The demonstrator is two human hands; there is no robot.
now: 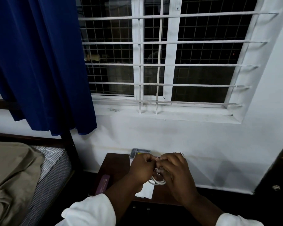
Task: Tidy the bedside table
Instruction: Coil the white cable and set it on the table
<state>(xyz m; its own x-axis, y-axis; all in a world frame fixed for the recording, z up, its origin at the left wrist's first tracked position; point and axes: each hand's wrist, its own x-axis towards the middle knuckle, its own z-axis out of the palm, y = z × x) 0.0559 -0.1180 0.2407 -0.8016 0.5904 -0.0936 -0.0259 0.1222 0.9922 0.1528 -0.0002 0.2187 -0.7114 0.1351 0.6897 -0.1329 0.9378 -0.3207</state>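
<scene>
The left hand [142,168] and right hand [175,170] are curling round a thin white coiled cable [157,181], holding it between them just above the dark wooden counter [114,162], its loops drooping toward the person. A white paper sheet [145,191] is lying beneath, a grey plastic box [140,151] sitting behind.

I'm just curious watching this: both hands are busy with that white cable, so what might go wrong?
Loops of the white cable hang loose below the left hand and right hand; the coil may spring apart. The purple item lies at the left edge of the bedside table; the left sleeve could knock it off.
</scene>
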